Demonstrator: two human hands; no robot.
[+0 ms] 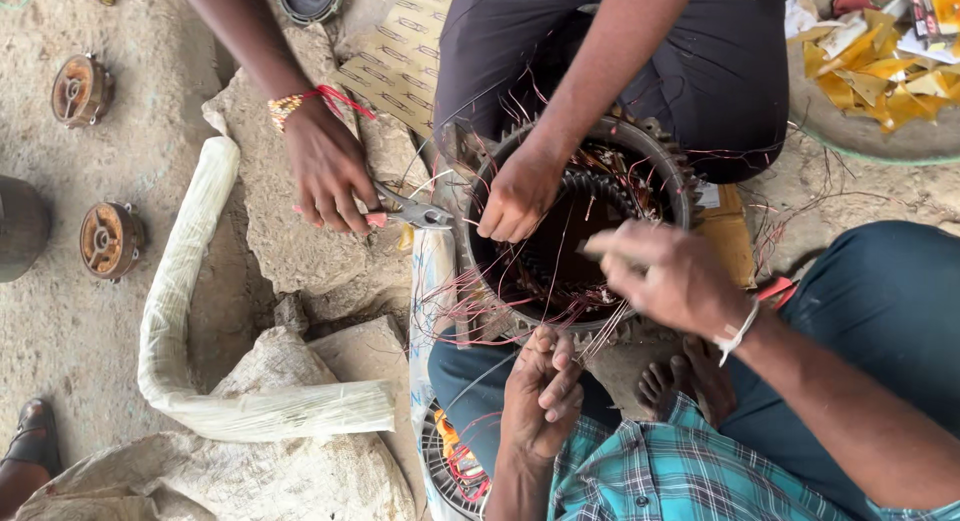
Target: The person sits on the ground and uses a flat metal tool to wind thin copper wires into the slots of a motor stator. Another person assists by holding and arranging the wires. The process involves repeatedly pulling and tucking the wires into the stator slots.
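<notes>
Dusty concrete floor (70,311) | motor stator (660,156) is sitting between two people | left hand (540,391) is pinching copper wires (590,336) at its near rim | right hand (665,271), blurred, is closing on strands; steady, even pulls look wisest | co-worker's hand (330,171) is gripping pliers (410,211).

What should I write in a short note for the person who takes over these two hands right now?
Left hand: at the near rim of the stator, fingers pinched on thin copper wires.
Right hand: over the stator's bore, fingers closed; it is blurred, so what it holds is unclear.
A co-worker sits opposite: one hand reaches into the bore, the other holds pliers on the ground.
Done: many wires already hang loose from the stator.
Left: windings still sit along the far inner rim.
</notes>
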